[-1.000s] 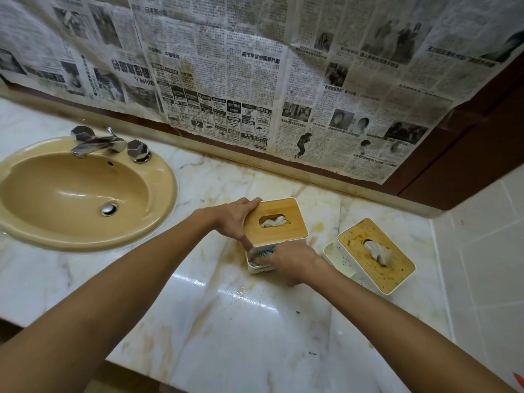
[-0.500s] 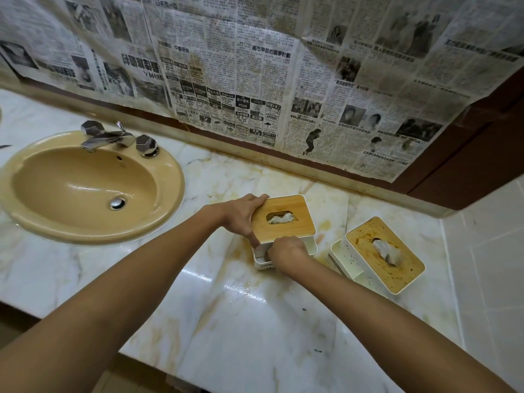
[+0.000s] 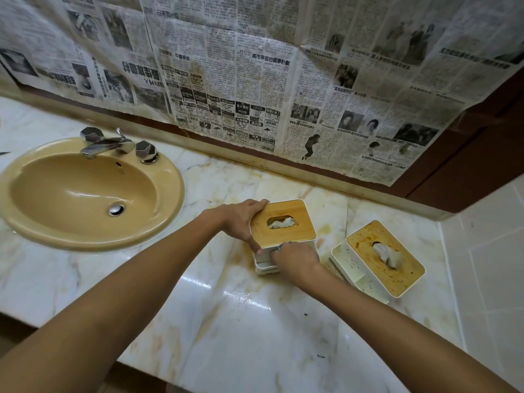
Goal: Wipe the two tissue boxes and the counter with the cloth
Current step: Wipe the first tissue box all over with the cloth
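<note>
Step in hand looks like wiping the front wall of the box (image 3: 300,219), the one nearer the sink. To do it well I'd go in short strokes along that white wall, from the top edge down to the little tray at the base, and push the cloth into the seam under the wooden lid where gunk hides. Brace it hard so it doesn't skate on the glossy counter (image 3: 241,321).

The left hand (image 3: 241,219) does the bracing: fingers wrapped over the lid's left edge, thumb down by the near corner, a firm clamp. The right hand (image 3: 295,258) is balled tight against the front wall with the cloth (image 3: 280,245) bunched inside, only a bluish sliver peeking out by the knuckles.

The second box (image 3: 397,276) sits just beside on the right, lid all brown-splattered, no hand on it. The counter has yellowish stains around both, so I'd guess plenty is left.
</note>
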`<state>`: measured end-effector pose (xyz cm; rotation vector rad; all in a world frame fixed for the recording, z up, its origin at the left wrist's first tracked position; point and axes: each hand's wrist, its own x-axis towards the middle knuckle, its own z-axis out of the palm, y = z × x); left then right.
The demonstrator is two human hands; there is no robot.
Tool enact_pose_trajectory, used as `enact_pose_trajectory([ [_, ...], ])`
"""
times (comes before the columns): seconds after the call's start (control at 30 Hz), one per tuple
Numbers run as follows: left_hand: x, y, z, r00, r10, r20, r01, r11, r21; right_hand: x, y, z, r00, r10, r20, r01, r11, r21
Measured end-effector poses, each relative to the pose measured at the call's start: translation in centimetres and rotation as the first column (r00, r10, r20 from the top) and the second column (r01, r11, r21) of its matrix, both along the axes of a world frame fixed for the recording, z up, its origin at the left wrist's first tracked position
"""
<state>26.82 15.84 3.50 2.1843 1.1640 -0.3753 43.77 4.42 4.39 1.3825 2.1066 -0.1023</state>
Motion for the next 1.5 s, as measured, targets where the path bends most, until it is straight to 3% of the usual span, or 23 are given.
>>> enact_pose_trajectory([
  [0.2,-0.1,0.0,-0.2,1.000,0.003,0.019,-0.003,1.000,-0.011,-0.6,1.1,-0.6,0.995,-0.071,0.073,0.079,0.991,-0.110],
  [0.43,-0.2,0.0,-0.4,0.999,0.003,0.033,-0.003,1.000,0.002,-2.0,2.5,-4.0,0.937,-0.338,0.091,0.349,0.923,-0.160],
  [0.63,-0.3,-0.1,-0.2,1.000,0.011,0.026,-0.011,1.000,0.006,-1.6,2.0,-2.9,0.971,-0.226,0.073,0.233,0.964,-0.128],
  [0.8,-0.4,0.0,-0.4,0.999,0.015,0.048,-0.015,1.000,-0.007,0.2,0.6,1.8,0.983,-0.133,-0.124,0.127,0.990,-0.060],
  [0.93,-0.5,0.1,-0.7,0.996,0.024,0.083,-0.023,1.000,-0.017,2.3,-0.5,3.3,0.891,-0.264,-0.370,0.232,0.964,-0.129],
  [1.03,-0.6,0.1,-1.0,0.993,0.028,0.114,-0.026,1.000,-0.015,2.9,-1.7,2.3,0.839,-0.333,-0.430,0.291,0.943,-0.161],
  [1.13,-0.8,0.0,-1.1,0.989,0.032,0.144,-0.032,0.999,0.000,2.5,-3.2,1.0,0.825,-0.273,-0.495,0.330,0.944,0.028],
  [1.3,-1.2,-0.5,-1.6,0.975,0.058,0.212,-0.063,0.998,0.016,2.5,-4.5,-0.4,0.811,-0.202,-0.549,0.426,0.847,0.317],
  [1.37,-1.4,-0.9,-1.7,0.968,0.072,0.241,-0.079,0.997,0.020,3.2,-4.2,-1.2,0.809,-0.143,-0.571,0.411,0.832,0.374],
  [1.5,-2.1,-1.4,-2.1,0.946,0.157,0.285,-0.154,0.987,-0.033,3.4,-3.7,-1.9,0.709,-0.048,-0.704,0.417,0.833,0.363],
])
